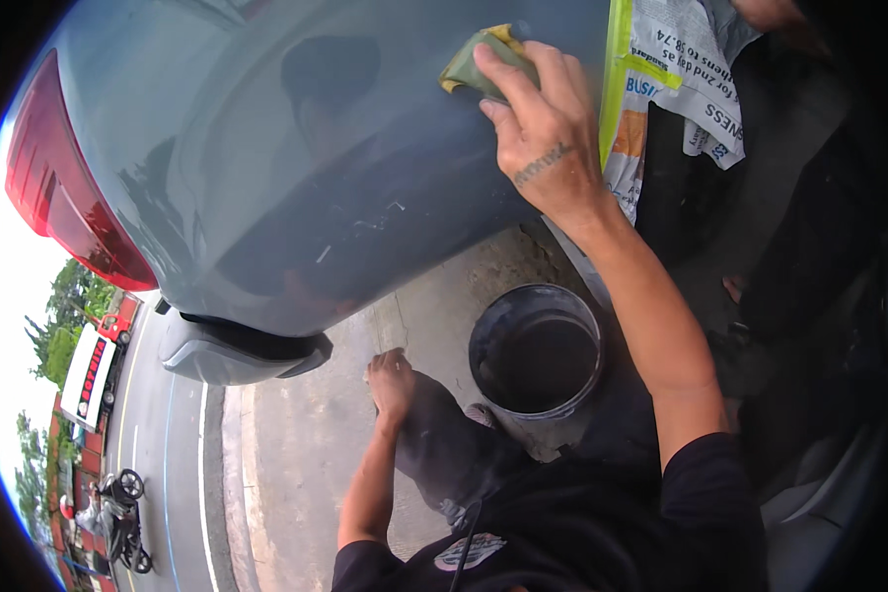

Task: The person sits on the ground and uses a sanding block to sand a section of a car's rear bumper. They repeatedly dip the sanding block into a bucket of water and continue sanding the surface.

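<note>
My right hand [553,128] presses a folded piece of sandpaper [479,71], olive green with yellow edges, against the grey car body panel [365,187]. Its fingers and thumb close around the sandpaper, near the panel's right edge. A few pale scuffs mark the lower part of the panel. Over my bent knee lies my left hand [392,383], holding nothing, its fingers loosely apart and partly hidden. Yellow-green masking tape [615,84] and printed newspaper [676,74] cover the border just right of my right hand.
Below the panel stands a dark round bucket [479,340] on the concrete floor [311,444], close to my legs. A red tail light [79,187] is at the far left. On the road [168,464] are a motorcycle with a rider [118,518] and a truck [89,370].
</note>
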Available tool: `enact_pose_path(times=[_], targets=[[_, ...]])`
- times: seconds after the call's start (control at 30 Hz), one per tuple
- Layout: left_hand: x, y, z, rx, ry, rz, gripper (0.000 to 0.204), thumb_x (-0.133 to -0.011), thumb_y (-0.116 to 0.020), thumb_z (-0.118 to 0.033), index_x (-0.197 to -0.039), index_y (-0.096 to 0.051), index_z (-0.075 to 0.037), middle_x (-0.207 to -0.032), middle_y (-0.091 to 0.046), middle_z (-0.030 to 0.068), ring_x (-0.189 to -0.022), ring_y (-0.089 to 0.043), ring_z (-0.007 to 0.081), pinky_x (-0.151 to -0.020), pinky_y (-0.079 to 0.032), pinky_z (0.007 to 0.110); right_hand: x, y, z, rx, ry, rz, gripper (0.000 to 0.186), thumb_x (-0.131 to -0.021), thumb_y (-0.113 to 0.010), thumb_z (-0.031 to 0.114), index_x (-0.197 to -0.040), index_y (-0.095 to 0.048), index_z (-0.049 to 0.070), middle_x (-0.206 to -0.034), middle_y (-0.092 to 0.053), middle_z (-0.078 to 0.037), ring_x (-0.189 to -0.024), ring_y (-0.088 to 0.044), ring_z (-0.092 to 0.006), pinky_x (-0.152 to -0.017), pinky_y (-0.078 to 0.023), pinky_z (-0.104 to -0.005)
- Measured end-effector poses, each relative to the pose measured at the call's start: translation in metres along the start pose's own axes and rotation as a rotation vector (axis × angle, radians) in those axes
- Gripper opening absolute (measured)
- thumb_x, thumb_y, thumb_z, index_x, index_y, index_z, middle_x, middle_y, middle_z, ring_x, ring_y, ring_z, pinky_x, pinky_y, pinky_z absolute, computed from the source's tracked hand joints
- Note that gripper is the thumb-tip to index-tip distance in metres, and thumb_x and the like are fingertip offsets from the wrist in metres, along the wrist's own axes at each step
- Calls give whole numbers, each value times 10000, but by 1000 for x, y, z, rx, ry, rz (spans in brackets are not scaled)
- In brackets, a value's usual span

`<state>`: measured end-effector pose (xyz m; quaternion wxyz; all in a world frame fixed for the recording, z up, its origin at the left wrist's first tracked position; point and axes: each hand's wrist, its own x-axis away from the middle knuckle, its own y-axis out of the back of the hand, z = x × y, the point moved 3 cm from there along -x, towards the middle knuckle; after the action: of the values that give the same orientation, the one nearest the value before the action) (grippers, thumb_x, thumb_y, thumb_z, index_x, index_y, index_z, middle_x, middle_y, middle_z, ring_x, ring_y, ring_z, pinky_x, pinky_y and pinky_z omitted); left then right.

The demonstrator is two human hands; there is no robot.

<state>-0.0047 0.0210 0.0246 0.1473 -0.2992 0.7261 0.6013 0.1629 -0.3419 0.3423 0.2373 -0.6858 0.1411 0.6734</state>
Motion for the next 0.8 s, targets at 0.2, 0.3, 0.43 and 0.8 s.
enact_pose_path(times=[0.2, 0.3, 0.43, 0.8], targets=[[-3, -4, -3, -5, -43, 16, 203, -911, -653, -89, -1057, -789, -58, -1027, -787, 150, -1025, -697, 370, -952, -519, 494, 3, -29, 58, -88, -57, 17, 541, -787, -847, -18, -1317, -750, 36, -1258, -636, -219, -1098, -635, -369, -958, -519, -500], [1, 4, -5, -24, -60, 54, 233, -915, -659, -73, -1119, -769, -47, -1074, -773, 171, -1057, -685, 381, -964, -517, 492, 7, -13, 19, -32, 11, 31, 539, -789, -846, -19, -1316, -754, 43, -1254, -651, -217, -1112, -637, -379, -966, -520, -484], [-9, 23, -63, 126, -199, -1, 315, -908, -673, -16, -1218, -728, -24, -1180, -728, 201, -1117, -660, 414, -1022, -505, 516, 20, 36, -30, 28, -227, 40, 494, -866, -796, 26, -1355, -730, 23, -1214, -664, -190, -1095, -642, -374, -956, -529, -460], [-102, 187, -185, -198, -531, -418, 721, -941, -731, -154, -1618, -501, -65, -1697, -413, 240, -1637, -256, 485, -1310, -113, 675, 272, 86, 13, -563, -848, 607, 513, -867, -825, 120, -1348, -711, -21, -1312, -697, -207, -1247, -670, -370, -1071, -514, -421]])
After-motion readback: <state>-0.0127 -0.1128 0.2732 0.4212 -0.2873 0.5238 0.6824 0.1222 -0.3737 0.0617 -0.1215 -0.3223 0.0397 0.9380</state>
